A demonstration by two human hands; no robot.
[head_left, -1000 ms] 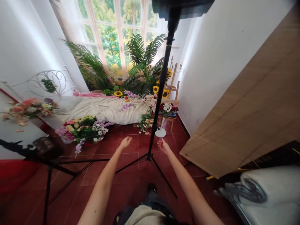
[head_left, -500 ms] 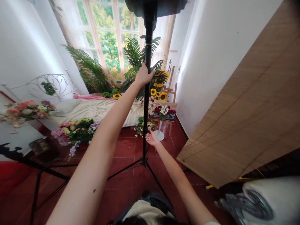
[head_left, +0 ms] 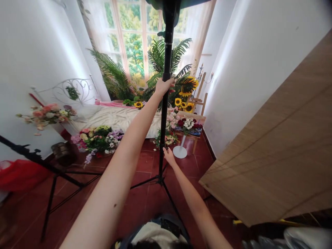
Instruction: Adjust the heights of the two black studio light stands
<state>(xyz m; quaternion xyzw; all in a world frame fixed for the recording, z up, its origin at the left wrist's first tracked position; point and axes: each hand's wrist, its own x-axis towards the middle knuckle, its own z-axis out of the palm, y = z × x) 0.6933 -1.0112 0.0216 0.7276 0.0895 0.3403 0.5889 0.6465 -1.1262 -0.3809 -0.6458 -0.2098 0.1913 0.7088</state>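
A black light stand (head_left: pixel 164 117) rises upright in front of me on spread tripod legs, with a dark fixture (head_left: pixel 178 4) partly cut off at its top. My left hand (head_left: pixel 164 87) is wrapped around the upper pole, just under a joint. Lower down, my right hand (head_left: pixel 169 155) closes its fingertips at the collar by the pole, on what looks like a small dark knob (head_left: pixel 165 148). The fingers mostly cover that knob.
A second black stand (head_left: pixel 62 176) leans at the left beside red cloth (head_left: pixel 23 174). Flowers (head_left: pixel 97 140) stand before a white bed (head_left: pixel 116 117). A white-based flower stand (head_left: pixel 180 152) and wooden easel (head_left: pixel 202 100) are behind the pole. A large wooden panel (head_left: pixel 280 148) slants at the right.
My right hand's fingers, loosely curled beside the pole before, have closed at the collar's knob. My left hand still grips the pole. The view has shifted, moving the room's contents rightward.
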